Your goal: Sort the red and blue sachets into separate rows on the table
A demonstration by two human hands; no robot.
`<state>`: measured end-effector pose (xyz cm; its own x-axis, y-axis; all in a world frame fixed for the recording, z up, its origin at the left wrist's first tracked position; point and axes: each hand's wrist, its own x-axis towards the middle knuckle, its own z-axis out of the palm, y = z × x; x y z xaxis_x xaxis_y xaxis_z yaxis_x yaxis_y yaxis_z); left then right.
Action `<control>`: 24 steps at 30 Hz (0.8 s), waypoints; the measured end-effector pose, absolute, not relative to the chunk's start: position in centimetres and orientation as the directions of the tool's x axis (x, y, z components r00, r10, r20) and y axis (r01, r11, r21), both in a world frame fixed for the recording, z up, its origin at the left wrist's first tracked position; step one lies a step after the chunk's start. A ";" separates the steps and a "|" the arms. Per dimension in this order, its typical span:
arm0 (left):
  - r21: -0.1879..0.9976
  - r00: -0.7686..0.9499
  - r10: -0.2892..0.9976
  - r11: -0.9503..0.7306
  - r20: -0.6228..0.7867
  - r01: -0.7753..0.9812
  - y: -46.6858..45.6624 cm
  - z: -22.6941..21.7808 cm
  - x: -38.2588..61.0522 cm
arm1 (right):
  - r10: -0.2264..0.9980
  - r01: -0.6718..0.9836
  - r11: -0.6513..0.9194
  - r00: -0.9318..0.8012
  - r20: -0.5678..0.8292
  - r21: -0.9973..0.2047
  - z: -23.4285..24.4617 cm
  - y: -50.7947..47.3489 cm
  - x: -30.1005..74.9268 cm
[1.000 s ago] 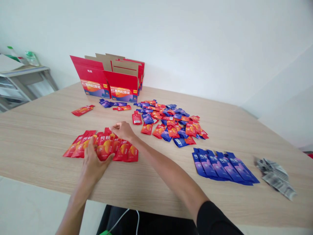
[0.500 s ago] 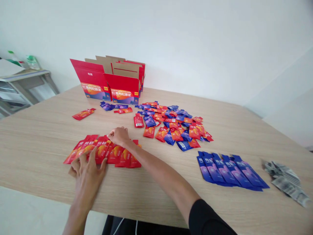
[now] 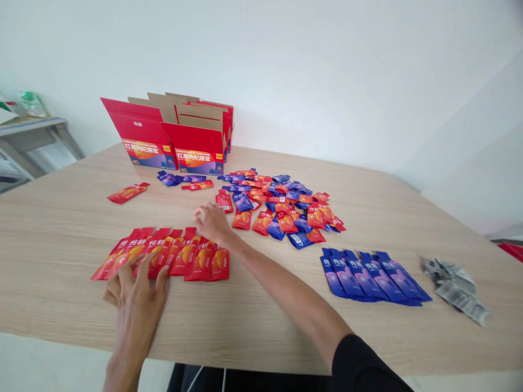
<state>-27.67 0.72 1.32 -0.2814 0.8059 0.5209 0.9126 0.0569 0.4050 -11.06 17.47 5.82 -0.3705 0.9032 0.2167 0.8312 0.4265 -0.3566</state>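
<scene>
A row of overlapping red pouches (image 3: pixel 182 261) lies along the front left of the table. My left hand (image 3: pixel 139 294) rests at the row's near edge, its fingers spread over the left-hand pouches. Just beyond the row's right end is my right hand (image 3: pixel 214 223), palm down above the table with loosely bent fingers; nothing shows in it. A single red pouch (image 3: pixel 224 201), back side up, lies close beyond that hand. To its right spreads a loose pile of red and blue pouches (image 3: pixel 281 204).
Red printed cartons (image 3: pixel 196 139) with raised flaps stand at the back left. Blue pouches (image 3: pixel 368 277) overlap in a row at the front right, beside a crumpled black-and-white striped item (image 3: pixel 457 291). One red pouch (image 3: pixel 128 193) lies alone at left. A side table (image 3: pixel 36 128) stands farther left.
My right hand has lifted off the row of red pouches and moved right, away from it. My left hand stays on the row. The whole view has shifted slightly to the right.
</scene>
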 end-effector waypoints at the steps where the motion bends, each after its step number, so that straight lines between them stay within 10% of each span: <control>1: 0.403 -0.250 0.797 0.009 0.549 0.915 0.8 1.1 -27.8 | 0.907 0.849 0.411 -0.345 0.241 -0.332 6.0 17.8 -9.3; 8: 0.383 0.105 0.766 -0.430 0.635 0.818 0.8 0.6 -27.4 | 0.977 0.969 0.150 -0.115 0.178 -0.195 6.9 19.4 1.6; 24: 0.384 0.426 0.726 -0.662 0.539 0.643 0.4 0.6 -27.2 | 0.862 0.860 0.498 -0.505 0.043 0.113 5.6 15.8 0.8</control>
<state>-27.18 0.36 0.59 0.4264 0.7265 0.5389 0.6429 -0.6625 0.3844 0.80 15.82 5.58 -0.5048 0.8622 0.0431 0.8599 0.4979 0.1126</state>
